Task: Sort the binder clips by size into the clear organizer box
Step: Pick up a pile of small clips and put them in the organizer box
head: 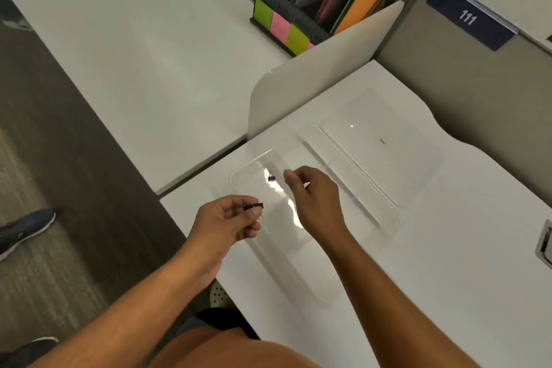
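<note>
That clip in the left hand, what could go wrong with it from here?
The left hand only pinches the black binder clip, so it might slip. The clear organizer box is hard to see on the white desk, so the clip could land in the wrong compartment, perhaps beside the small clip near the right hand.

Open surface point(448, 248) lower right

White divider panel point(313, 81) walls off upper centre; file holder point(298, 18) stands behind it; clear organizer box point(385, 212) occupies mid-frame.

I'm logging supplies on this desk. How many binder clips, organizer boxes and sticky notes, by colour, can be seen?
Black binder clips: 2 (one in the left hand at, one in the box at)
Clear organizer box: 1
Green sticky notes: 2 ()
Pink sticky notes: 1 ()
Total: 6
</note>
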Tool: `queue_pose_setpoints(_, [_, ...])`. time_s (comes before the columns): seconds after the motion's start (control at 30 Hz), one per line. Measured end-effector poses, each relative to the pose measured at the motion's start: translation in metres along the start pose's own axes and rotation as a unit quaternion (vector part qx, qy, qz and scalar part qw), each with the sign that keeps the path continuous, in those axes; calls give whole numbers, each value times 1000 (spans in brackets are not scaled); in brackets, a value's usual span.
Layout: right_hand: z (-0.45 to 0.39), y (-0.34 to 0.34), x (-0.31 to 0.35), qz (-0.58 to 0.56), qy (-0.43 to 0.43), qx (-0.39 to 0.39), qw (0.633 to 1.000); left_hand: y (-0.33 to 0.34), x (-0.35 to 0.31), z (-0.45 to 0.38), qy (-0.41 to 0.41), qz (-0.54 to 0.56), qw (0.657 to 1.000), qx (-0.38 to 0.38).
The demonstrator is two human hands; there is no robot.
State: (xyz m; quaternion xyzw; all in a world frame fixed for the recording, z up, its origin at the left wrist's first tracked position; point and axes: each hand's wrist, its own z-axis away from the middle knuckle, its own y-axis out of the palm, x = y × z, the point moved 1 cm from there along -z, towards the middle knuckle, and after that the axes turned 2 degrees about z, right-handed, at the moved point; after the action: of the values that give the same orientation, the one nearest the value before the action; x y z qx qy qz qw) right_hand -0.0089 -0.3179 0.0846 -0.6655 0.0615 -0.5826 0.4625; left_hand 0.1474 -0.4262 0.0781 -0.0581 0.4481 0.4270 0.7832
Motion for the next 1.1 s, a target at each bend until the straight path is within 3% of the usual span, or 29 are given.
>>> queue_pose_setpoints(0.23, [-22,7,29,-38,-31,99,994,-5,0,-15,-3,-10,1000,6])
queue_pose_setpoints(0.37, [-11,-2,21,-14,-17,54,998,-1,-8,-23,18,-24,1000,5])
queue_pose_setpoints(0.43, [1,-7,15,-75,27,64,995,1,-9,-27,29,-33,999,5])
queue_pose_setpoints(0.53, [19,-5,12,-222,126,132,958,7,-8,-29,47,-64,997,12])
queue_pose_setpoints(0.77, [13,2,11,-210,109,69,969,12,-9,-30,95,-148,984,9])
queue_pose_setpoints(0.93, [0,14,10,-1,24,33,999,4,-18,-34,212,-308,926,-51])
queue_pose_setpoints(1.03, [7,13,4,-22,41,16,999,3,-18,-37,260,-401,877,-47])
queue_pose_setpoints(1.1, [16,11,2,-40,44,5,998,5,-16,-40,264,-427,864,-33])
